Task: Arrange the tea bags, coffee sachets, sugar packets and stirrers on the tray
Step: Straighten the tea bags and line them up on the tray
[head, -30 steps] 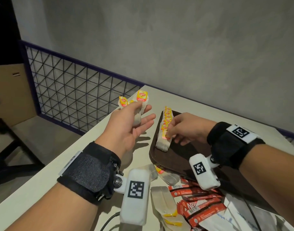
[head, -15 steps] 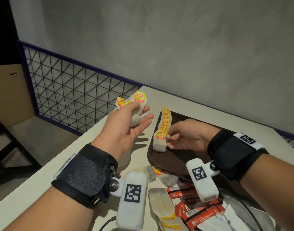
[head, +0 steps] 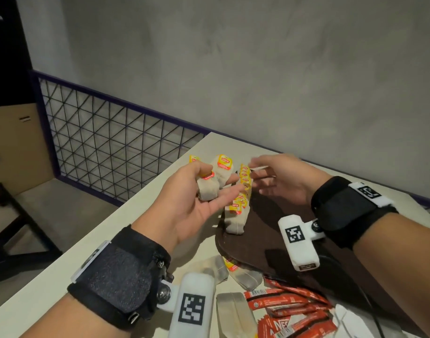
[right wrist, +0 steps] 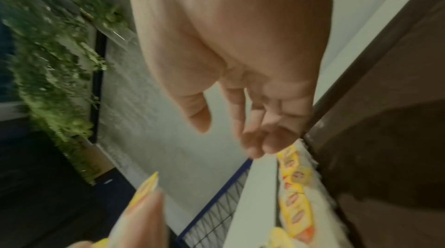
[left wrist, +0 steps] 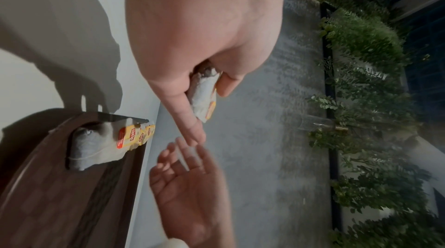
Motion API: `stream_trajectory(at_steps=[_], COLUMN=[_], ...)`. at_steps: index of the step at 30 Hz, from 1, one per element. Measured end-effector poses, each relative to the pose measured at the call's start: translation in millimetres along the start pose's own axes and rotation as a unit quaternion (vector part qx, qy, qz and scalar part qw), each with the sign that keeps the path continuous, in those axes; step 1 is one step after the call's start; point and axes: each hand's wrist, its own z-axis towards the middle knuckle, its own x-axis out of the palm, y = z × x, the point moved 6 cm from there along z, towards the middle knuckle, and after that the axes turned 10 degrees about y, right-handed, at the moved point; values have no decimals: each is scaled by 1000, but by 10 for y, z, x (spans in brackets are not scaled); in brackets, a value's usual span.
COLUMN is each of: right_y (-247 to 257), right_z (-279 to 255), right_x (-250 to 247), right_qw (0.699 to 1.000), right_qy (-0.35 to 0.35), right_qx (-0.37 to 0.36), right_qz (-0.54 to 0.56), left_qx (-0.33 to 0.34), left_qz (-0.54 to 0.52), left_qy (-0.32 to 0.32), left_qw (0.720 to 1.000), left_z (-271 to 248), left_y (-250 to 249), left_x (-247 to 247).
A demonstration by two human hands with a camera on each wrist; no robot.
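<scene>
My left hand (head: 216,184) is raised palm up over the table's left side and grips a few tea bags (head: 208,191) with yellow tags; thumb and fingers pinch them (left wrist: 203,98). My right hand (head: 257,179) hovers just right of it, fingers loosely spread, holding nothing (right wrist: 226,138). Below both hands a row of tea bags (head: 237,212) stands on edge along the left rim of the dark brown tray (head: 270,230). The same row (right wrist: 297,195) shows under my right fingers.
Loose tea bags (head: 245,275) lie on the table before the tray's near edge. Red coffee sachets (head: 289,311) and white packets (head: 350,323) are piled at the bottom right. The table's left edge drops off beside a wire mesh fence (head: 116,152).
My right hand let go of the tea bag row on the tray and rose toward my left hand. The left hand shifted right and nearer with its tea bags.
</scene>
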Motion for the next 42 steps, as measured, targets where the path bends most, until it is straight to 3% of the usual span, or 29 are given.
stream_trajectory(at_steps=[4, 7, 15, 19, 22, 25, 27, 34, 42], right_y=[226, 297, 373, 520, 646, 649, 599, 552, 421], right_z=[-308, -465, -566, -762, -969, -1094, -1083, -874, -844], right_x=[204, 331, 79, -30, 51, 249, 376, 520, 528], right_qw=[993, 986, 979, 970, 959, 937, 921, 891, 906], right_qy=[107, 133, -26, -48, 28, 146, 184, 65, 35], right_qx=[-29, -67, -144, -187, -217, -193, -182, -203, -172], right_qz=[-36, -72, -142, -147, -178, -253, -291, -401, -386], left_qx=[-44, -69, -67, -49, -47, -54, -57, -101, -81], left_qz=[15, 15, -6, -2, -13, 2, -8, -1, 41], left_qy=[55, 90, 128, 114, 107, 104, 127, 196, 205], left_qw=[997, 993, 990, 992, 993, 993, 990, 975, 975], left_z=[-14, -53, -78, -94, -63, -58, -77, -146, -125], left_y=[106, 149, 127, 103, 130, 152, 168, 251, 256], left_x=[94, 149, 188, 219, 183, 172, 214, 288, 293])
